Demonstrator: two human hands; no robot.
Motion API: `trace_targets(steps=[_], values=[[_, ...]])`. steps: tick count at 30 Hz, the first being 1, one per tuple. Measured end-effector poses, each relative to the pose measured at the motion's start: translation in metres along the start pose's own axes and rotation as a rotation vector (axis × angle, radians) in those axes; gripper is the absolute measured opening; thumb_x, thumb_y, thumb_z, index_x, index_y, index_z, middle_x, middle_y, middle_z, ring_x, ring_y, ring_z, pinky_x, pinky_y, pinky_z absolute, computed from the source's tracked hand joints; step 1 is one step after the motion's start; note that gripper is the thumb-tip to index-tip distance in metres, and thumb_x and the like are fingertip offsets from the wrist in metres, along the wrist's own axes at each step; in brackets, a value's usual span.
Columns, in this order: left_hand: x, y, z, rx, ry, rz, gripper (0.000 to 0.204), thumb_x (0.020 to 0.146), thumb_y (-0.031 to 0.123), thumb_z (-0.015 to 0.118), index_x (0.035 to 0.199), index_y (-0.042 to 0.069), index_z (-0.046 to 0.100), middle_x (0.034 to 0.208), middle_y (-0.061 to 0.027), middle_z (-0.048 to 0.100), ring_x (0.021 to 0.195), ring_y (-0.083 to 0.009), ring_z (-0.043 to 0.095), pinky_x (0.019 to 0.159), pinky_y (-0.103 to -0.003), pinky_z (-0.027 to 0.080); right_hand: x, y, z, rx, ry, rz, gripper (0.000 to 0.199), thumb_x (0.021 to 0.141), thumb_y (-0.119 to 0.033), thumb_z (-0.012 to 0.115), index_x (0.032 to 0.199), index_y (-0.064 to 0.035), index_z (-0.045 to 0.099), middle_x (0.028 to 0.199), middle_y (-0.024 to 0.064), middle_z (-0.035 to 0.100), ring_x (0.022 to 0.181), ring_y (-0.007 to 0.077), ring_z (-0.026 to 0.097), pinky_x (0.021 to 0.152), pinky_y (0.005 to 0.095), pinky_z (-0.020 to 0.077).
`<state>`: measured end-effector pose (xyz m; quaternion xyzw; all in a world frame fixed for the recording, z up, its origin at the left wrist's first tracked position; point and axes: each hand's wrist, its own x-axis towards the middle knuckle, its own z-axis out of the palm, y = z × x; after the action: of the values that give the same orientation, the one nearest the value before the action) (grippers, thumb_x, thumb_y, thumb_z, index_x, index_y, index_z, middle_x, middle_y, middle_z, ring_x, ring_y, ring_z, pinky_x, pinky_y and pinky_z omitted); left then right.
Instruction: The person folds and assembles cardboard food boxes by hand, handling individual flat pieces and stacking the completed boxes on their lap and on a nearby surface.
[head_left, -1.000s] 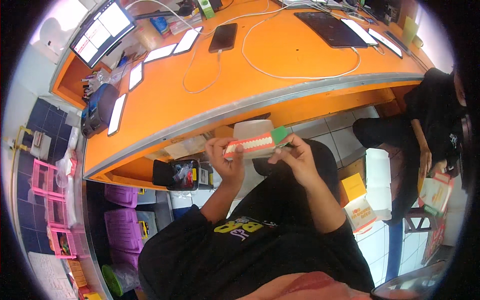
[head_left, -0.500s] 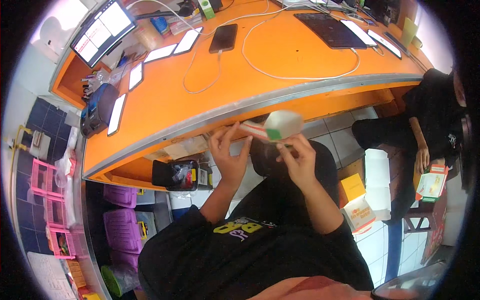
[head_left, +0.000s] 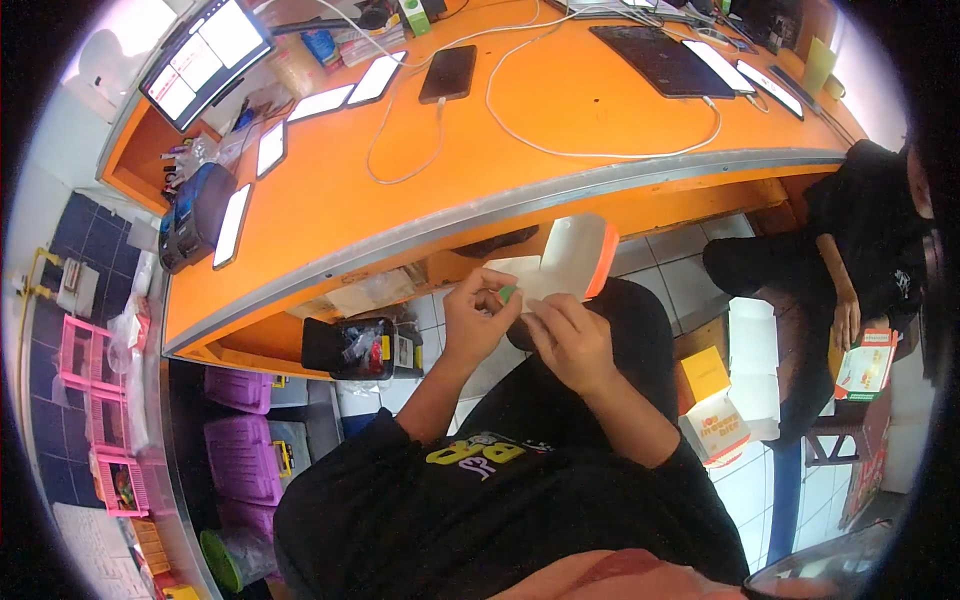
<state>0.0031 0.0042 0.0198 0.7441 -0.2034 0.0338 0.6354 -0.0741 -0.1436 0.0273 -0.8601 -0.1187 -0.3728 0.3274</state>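
Observation:
Both of my hands hold a small flat cardboard box [head_left: 568, 260], white inside with an orange edge and a green tab, just below the edge of the orange desk [head_left: 520, 150]. My left hand [head_left: 478, 318] pinches its lower left corner near the green tab. My right hand [head_left: 570, 340] grips the box from beneath, fingers curled on its lower flap. The box's white panel is turned toward me and stands open.
On the desk lie a black phone [head_left: 448, 72], white cables, a tablet and a monitor [head_left: 205, 55]. Purple crates [head_left: 245, 460] and a black bin [head_left: 350, 345] stand under the desk. A seated person [head_left: 860, 240] at right holds a carton. Small boxes [head_left: 712, 405] sit on the floor.
The box has been turned: a second ago its red and green side faced me lengthwise, now its white inner panel is up and open. My hands stayed close together.

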Motion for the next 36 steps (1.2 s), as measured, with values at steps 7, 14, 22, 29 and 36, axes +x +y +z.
trace_targets(steps=[7, 14, 22, 29, 36], values=[[0.006, 0.001, -0.016, 0.021, -0.254, 0.060, 0.014, 0.083, 0.002, 0.069, 0.097, 0.003, 0.069, 0.077, 0.0001, 0.065, 0.056, -0.0018, 0.049, 0.049, -0.017, 0.038, 0.005, 0.000, -0.001, 0.184, -0.005, -0.030, 0.022, 0.077, 0.002, 0.068, 0.099, -0.0001, 0.065, 0.086, 0.0093, 0.059, 0.070, 0.0244, 0.063, 0.060, 0.0334, 0.0524], [0.005, 0.003, -0.016, 0.003, -0.249, 0.026, 0.014, 0.083, 0.004, 0.069, 0.097, 0.003, 0.071, 0.077, 0.0000, 0.064, 0.058, -0.0018, 0.049, 0.054, -0.018, 0.039, 0.010, -0.004, -0.007, 0.211, -0.063, 0.033, 0.024, 0.078, 0.004, 0.066, 0.101, 0.0005, 0.065, 0.088, 0.0104, 0.058, 0.074, 0.0266, 0.064, 0.065, 0.0348, 0.0535], [0.006, 0.010, -0.014, -0.148, -0.399, -0.135, 0.019, 0.089, 0.008, 0.063, 0.106, 0.002, 0.070, 0.084, -0.0036, 0.062, 0.061, -0.0064, 0.057, 0.057, -0.020, 0.046, 0.005, 0.002, -0.003, 0.112, 0.029, 0.005, 0.020, 0.074, 0.005, 0.067, 0.094, 0.0017, 0.064, 0.091, 0.0118, 0.061, 0.079, 0.0277, 0.065, 0.068, 0.0336, 0.0546], [0.006, 0.008, -0.014, -0.175, -0.473, -0.111, 0.021, 0.092, 0.009, 0.059, 0.110, 0.001, 0.068, 0.092, -0.0061, 0.060, 0.065, -0.0099, 0.060, 0.060, -0.021, 0.050, 0.001, 0.002, 0.001, 0.115, 0.072, -0.017, 0.019, 0.073, 0.006, 0.066, 0.091, 0.0024, 0.064, 0.092, 0.0130, 0.063, 0.080, 0.0271, 0.065, 0.069, 0.0331, 0.0549], [0.003, 0.007, -0.022, -0.228, -0.508, -0.088, 0.020, 0.093, 0.007, 0.056, 0.109, -0.001, 0.067, 0.094, -0.0066, 0.057, 0.072, -0.0108, 0.060, 0.063, -0.022, 0.050, 0.000, 0.001, 0.004, 0.206, 0.029, -0.035, 0.020, 0.072, 0.007, 0.066, 0.092, 0.0031, 0.065, 0.093, 0.0139, 0.064, 0.081, 0.0275, 0.066, 0.069, 0.0342, 0.0547]])
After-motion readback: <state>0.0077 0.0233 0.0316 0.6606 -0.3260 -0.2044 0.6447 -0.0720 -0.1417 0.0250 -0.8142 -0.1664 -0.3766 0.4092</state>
